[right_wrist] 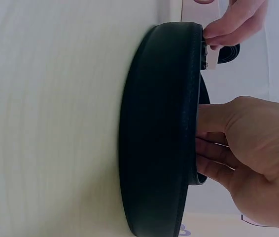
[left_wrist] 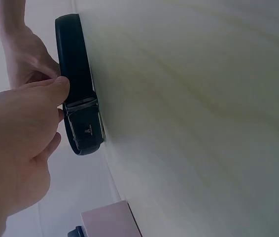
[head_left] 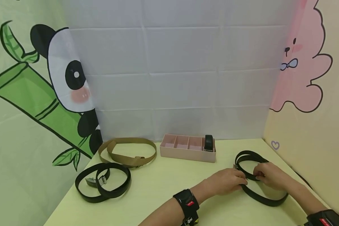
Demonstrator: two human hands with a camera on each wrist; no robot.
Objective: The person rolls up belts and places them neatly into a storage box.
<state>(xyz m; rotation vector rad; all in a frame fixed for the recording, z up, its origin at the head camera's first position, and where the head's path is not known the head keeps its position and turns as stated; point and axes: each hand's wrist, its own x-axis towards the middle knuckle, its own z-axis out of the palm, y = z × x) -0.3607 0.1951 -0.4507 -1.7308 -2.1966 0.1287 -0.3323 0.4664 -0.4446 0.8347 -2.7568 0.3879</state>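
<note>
A black belt [head_left: 266, 201] stands on its edge in loose coils at the right of the table. My left hand [head_left: 227, 181] pinches the band between thumb and fingers at the coil's left side. Close by those fingers, the dark buckle [left_wrist: 87, 129] shows in the left wrist view. My right hand [head_left: 274, 175] reaches into the coil from the right and grips its inner turn with curled fingers. In the right wrist view, the belt's outer turn [right_wrist: 156, 133] partly hides those right fingertips.
A pink divided box [head_left: 186, 154] stands at the back, with a rolled black belt [head_left: 208, 142] in its rightmost compartment. At the left lie a tan belt [head_left: 132, 161] and another black belt [head_left: 117, 192] with a silver buckle, both loosely looped on the pale yellow table [head_left: 158, 194].
</note>
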